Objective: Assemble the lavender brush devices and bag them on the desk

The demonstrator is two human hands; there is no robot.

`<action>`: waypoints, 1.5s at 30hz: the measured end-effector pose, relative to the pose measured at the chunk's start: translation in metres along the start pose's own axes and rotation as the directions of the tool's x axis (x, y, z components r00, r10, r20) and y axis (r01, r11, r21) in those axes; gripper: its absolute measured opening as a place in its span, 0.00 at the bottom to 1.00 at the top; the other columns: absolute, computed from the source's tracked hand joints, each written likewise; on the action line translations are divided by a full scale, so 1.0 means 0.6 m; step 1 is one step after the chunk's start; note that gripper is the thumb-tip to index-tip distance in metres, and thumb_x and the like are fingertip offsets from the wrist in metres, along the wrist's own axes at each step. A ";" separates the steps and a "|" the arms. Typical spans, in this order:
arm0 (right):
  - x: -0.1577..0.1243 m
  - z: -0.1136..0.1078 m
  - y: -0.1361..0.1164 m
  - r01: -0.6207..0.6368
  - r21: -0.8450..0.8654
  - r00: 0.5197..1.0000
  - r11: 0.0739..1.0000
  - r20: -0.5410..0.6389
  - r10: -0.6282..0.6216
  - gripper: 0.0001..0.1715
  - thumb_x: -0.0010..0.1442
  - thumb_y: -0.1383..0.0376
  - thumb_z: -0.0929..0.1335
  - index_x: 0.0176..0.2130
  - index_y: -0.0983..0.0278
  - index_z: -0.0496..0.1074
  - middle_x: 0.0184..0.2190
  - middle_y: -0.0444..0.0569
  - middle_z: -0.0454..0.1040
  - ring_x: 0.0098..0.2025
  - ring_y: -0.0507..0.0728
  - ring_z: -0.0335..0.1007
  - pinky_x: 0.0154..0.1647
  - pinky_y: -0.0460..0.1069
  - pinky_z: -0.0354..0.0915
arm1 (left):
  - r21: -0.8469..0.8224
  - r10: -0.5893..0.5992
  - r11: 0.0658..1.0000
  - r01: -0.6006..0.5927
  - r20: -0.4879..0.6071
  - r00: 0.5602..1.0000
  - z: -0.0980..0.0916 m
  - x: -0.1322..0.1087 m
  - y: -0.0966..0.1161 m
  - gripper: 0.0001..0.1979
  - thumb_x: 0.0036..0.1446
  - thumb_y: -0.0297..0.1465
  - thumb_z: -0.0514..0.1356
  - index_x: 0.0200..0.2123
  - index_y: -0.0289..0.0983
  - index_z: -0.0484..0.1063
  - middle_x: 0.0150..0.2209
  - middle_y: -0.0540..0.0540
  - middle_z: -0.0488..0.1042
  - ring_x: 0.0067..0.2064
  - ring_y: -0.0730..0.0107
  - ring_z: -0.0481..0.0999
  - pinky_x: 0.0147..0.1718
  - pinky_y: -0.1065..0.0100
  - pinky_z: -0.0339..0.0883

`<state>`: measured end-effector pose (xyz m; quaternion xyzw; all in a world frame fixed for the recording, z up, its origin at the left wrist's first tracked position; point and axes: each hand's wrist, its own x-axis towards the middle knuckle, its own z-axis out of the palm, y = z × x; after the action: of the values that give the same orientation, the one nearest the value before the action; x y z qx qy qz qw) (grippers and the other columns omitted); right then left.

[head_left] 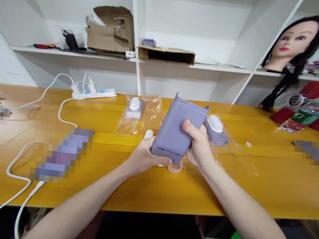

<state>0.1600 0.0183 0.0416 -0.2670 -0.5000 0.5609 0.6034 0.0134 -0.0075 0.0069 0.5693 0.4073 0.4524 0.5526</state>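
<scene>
Both my hands hold a purple-grey plastic box up over the table, tilted. My left hand is closed round its lower end, thumb lying along the bottom piece, where a thin dark gap shows. My right hand grips the right side, with its thumb pressed on the broad face. Behind the box, to the right, a purple-grey part with a white oval piece lies on clear plastic. A similar part in a clear bag lies to the left. Below the box, a pale pink ring-like piece is partly hidden.
A phone with a white cable lies left on the wooden table. Behind it is a power strip. Bottles and a mannequin head are at right. Shelves hold cardboard boxes.
</scene>
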 end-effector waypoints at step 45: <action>0.033 -0.032 -0.006 0.004 0.066 0.999 0.998 -0.052 0.000 0.28 0.46 0.48 0.73 0.42 0.62 0.70 0.43 0.52 0.77 0.50 0.65 0.71 0.50 0.61 0.69 | 0.048 0.017 0.999 -0.018 0.017 1.000 -0.015 0.016 -0.015 0.24 0.34 0.29 0.72 0.37 0.37 0.70 0.33 0.51 0.73 0.34 0.70 0.71 0.36 0.67 0.63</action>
<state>0.1762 0.0409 0.0437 -0.2610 -0.4653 0.5695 0.6254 0.0077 0.0044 -0.0014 0.5897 0.4084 0.4427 0.5380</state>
